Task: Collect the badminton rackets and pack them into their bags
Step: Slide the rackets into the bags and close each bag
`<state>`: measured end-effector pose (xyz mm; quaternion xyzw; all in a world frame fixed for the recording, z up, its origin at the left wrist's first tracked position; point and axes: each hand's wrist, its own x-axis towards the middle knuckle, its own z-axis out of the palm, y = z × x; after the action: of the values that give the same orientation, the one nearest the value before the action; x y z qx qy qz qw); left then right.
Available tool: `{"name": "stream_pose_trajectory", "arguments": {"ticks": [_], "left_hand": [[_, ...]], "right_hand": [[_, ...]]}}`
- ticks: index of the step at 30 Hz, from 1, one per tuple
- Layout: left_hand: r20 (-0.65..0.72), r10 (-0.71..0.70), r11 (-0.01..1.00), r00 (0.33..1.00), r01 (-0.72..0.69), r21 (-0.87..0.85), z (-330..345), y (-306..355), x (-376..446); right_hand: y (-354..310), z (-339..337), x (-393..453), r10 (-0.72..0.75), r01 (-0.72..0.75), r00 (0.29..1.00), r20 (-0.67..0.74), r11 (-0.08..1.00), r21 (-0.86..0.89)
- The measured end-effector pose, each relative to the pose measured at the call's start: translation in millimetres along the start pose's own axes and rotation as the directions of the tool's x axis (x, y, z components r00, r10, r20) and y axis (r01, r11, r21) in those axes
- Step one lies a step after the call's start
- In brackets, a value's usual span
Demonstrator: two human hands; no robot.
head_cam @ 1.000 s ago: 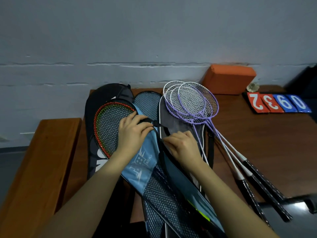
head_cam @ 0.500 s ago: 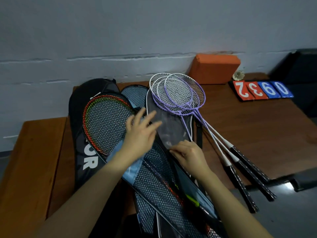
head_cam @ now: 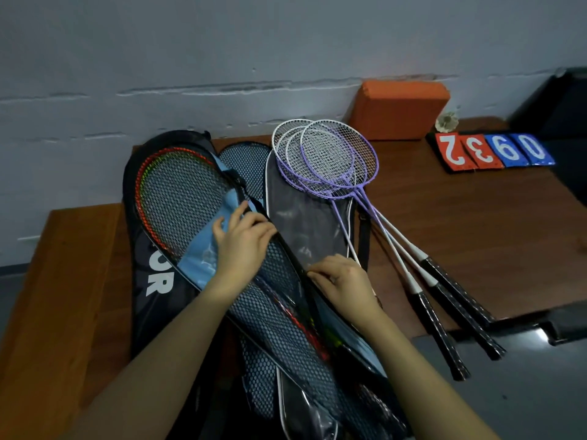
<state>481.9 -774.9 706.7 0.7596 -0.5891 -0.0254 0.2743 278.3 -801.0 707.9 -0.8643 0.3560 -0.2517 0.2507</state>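
A red-rimmed racket (head_cam: pixel 165 188) lies inside a blue mesh bag (head_cam: pixel 286 331), which rests on a black bag (head_cam: pixel 152 281) with white letters. My left hand (head_cam: pixel 241 246) grips the blue bag's black edge beside the racket head. Lower down, my right hand (head_cam: pixel 344 281) pinches the same edge with curled fingers. Three purple-and-white rackets (head_cam: pixel 330 157) lie stacked on a grey bag with white trim (head_cam: pixel 301 227), their black handles (head_cam: pixel 444 312) pointing toward the lower right.
The wooden table (head_cam: pixel 476 233) stands against a grey wall. At the back right are an orange block (head_cam: pixel 400 112), a shuttlecock (head_cam: pixel 447 122) and red and blue number cards (head_cam: pixel 492 150). A wooden bench (head_cam: pixel 57 281) is on the left, a dark surface (head_cam: pixel 524 392) at the lower right.
My left hand let go near the bag's top, spread its fingers, then came down on the bag's edge. My right hand shifted slightly down along that edge. The mesh now lies over the racket head.
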Motion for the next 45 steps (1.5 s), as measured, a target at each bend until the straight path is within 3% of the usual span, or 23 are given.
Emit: {"name": "stream_pose_trajectory", "arguments": {"ticks": [10, 13, 16, 20, 25, 32, 37, 40, 43, 45], "left_hand": [[-0.010, -0.140, 0.990, 0.990, 0.140, 0.026, 15, 2, 0], [0.119, 0.034, 0.999, 0.992, -0.037, 0.021, 12, 17, -28], [0.249, 0.206, 0.976, 0.946, -0.218, 0.022, 15, 31, -65], [0.266, 0.088, 0.994, 0.960, -0.102, 0.041, 19, 37, -73], [0.286, 0.146, 0.983, 0.947, -0.171, 0.065, 23, 38, -73], [0.143, 0.104, 0.994, 0.984, -0.107, 0.009, 30, 47, -52], [0.056, -0.077, 0.997, 0.995, 0.077, 0.004, 37, 43, -39], [0.068, -0.106, 0.994, 0.992, 0.105, 0.026, 41, 46, -35], [0.124, 0.020, 1.000, 0.992, -0.022, 0.015, 44, 59, -44], [0.221, 0.217, 0.976, 0.951, -0.215, -0.033, 46, 72, -63]], "right_hand": [[22, -16, -30, 0.053, -0.054, 0.991, 0.123, 0.999, 0.006], [22, -13, -29, 0.080, -0.086, 0.988, 0.130, 0.996, 0.037], [23, -9, -26, 0.076, -0.090, 0.989, 0.126, 0.990, 0.105], [24, -6, -28, 0.066, -0.087, 0.990, 0.128, 0.983, 0.163], [24, -9, -33, 0.042, -0.066, 0.991, 0.128, 0.981, 0.183], [39, -26, -43, 0.004, -0.010, 0.983, 0.183, 0.999, 0.034], [63, -46, -69, 0.133, -0.166, 0.959, 0.248, 0.980, 0.113], [70, -55, -80, 0.225, -0.277, 0.944, 0.241, 0.938, 0.209], [68, -54, -81, 0.216, -0.275, 0.944, 0.249, 0.933, 0.232], [64, -52, -80, 0.206, -0.264, 0.950, 0.236, 0.932, 0.248]]}}
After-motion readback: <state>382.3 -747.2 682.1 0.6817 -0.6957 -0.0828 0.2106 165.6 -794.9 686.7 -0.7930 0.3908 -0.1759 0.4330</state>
